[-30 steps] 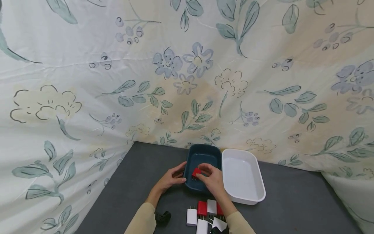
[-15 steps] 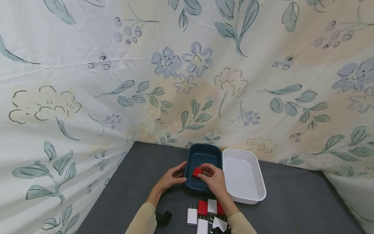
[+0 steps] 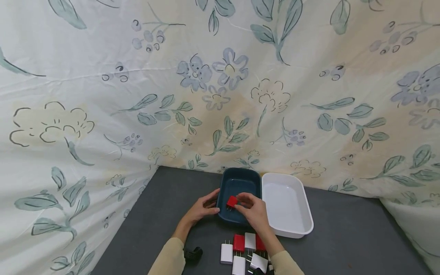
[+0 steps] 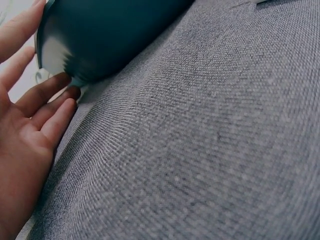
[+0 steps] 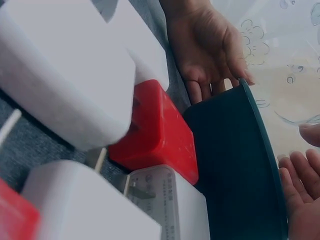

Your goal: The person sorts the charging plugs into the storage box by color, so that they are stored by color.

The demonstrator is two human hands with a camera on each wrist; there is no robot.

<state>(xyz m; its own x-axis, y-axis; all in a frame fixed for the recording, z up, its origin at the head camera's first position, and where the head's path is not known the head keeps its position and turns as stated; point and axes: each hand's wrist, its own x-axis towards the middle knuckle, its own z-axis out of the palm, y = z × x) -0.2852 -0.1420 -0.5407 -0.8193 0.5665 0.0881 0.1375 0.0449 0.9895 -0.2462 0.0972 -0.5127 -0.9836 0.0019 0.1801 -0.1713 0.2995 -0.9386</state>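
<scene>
A small red charger plug [image 3: 232, 201] sits tilted in the dark teal tray [image 3: 256, 179], its prongs showing at the lower left. Just right of it is my right hand [image 3: 254, 212], fingertips beside or lightly touching the plug; which of these, I cannot tell. In the right wrist view, thumb and fingers of the right hand [image 5: 302, 195] stand apart, with no plug visible between them. My left hand [image 3: 198, 210] rests against the tray's left side with extended fingers. The left wrist view shows its fingertips [image 4: 65, 77] touching the tray's outer wall [image 4: 105, 45].
A white tray [image 3: 307, 214] stands close on the teal tray's right. In front lie several white and red charger plugs, among them a white one [image 3: 226, 253] and a red one [image 3: 238, 243]. A black object [image 3: 193, 254] lies by the left forearm. Floral cloth [image 3: 220, 126] hangs behind the table.
My right hand has shifted slightly to the right, while the red plug keeps its place in the teal tray. The left hand has stayed at the tray's side.
</scene>
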